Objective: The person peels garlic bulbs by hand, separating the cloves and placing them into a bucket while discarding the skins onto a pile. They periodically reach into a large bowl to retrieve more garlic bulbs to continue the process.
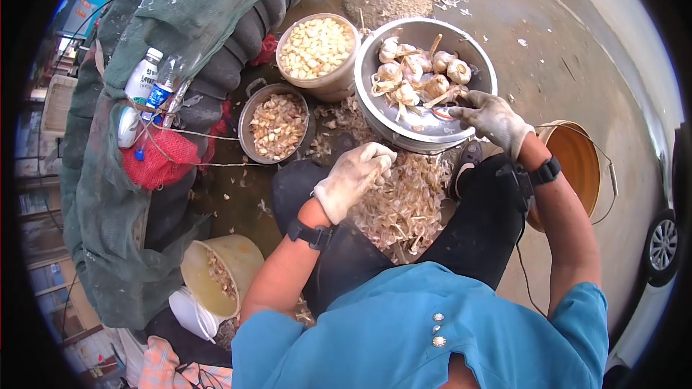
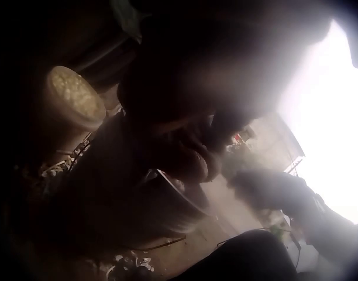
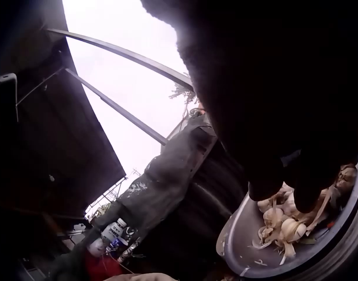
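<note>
In the head view the gloved left hand hangs over the garlic skins, fingers curled inward; whether they hold anything is hidden. The left wrist view shows that hand dark and blurred. The gloved right hand reaches over the near right rim of a metal basin, fingers loosely extended, no object visible in them. Whole garlic bulbs lie in the basin, with a thin red-orange item near the right fingertips. Dark right fingers overlap the bulbs in the right wrist view.
Left of the basin stand a bucket of peeled cloves and a pot of unpeeled cloves. An orange-brown bucket lies tilted at right, a pale bucket lower left. Bottles and red netting hang by green cloth.
</note>
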A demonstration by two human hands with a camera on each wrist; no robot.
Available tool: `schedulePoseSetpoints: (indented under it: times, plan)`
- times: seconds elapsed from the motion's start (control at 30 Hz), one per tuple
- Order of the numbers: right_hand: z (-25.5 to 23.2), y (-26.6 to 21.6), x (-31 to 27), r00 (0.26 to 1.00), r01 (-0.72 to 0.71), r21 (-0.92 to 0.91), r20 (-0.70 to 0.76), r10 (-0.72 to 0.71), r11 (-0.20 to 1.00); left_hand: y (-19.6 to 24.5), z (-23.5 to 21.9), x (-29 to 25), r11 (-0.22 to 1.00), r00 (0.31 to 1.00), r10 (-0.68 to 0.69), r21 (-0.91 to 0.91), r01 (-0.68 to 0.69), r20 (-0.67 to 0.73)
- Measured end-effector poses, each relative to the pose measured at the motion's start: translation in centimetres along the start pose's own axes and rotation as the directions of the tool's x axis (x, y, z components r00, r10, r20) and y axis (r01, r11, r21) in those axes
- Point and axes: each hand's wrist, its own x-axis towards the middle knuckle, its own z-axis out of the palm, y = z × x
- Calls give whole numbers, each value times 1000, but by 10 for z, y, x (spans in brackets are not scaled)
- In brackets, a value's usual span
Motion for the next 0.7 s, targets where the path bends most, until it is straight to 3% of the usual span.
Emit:
schedulePoseSetpoints:
  times: [0.07,0.1,0.2,0.23,0.37,0.43,0.47,0.63,0.7]
  plan:
    - [14,-4,40,996,-8,-78,92,15,997,4,-1,-4,999,999,-31,-25,31,-16]
    - [23,2,60,991,96,-63,101,-89,993,1,-3,-4,999,999,-32,-32,31,-18]
    - [44,1,101,980,199,-231,72,-187,952,-6,-8,0,990,997,-52,-133,45,-49]
    - [45,-14,103,995,32,-289,100,-3,957,-8,-9,1,989,997,-55,-138,47,-51]
    - [77,-2,149,1000,26,-583,23,-16,812,-7,-12,6,981,997,-74,-181,66,-36]
    - [89,-6,148,997,-3,-592,-68,-45,806,-11,-13,12,975,997,-80,-209,75,-16]
    - [90,-9,151,997,-4,-595,-64,-43,803,-10,-13,14,953,990,-139,-271,132,-7]
    - [92,-3,168,995,-9,-464,81,52,886,-7,-15,19,932,995,-96,-349,97,21]
    - [89,11,168,999,16,-363,45,1,932,-9,-16,20,927,996,-89,-364,93,27]
